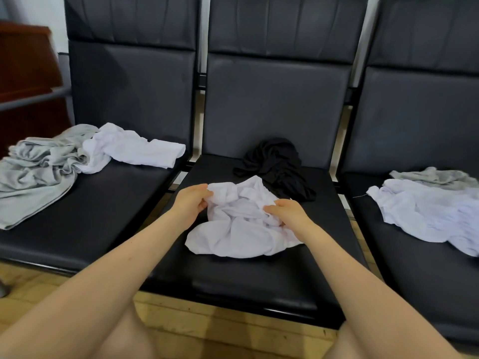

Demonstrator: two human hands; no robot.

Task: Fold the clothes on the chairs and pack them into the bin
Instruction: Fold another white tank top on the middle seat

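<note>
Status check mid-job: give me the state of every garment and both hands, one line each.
white garment on middle seat: crumpled, held by both hands
left hand: grips its left edge
right hand: grips its right side
black garment: bunched, unfolded
grey garment on left seat: unfolded
white garment on left seat: unfolded
white garment on right seat: spread, unfolded
grey garment on right seat: crumpled

There were three chairs: left (124,203), middle (259,275), right (427,275). Six garments lay on them: three white (134,149) (241,229) (427,211), two grey (33,172) (435,177), one black (280,164). Two hands (191,203) (290,213) showed.
</note>
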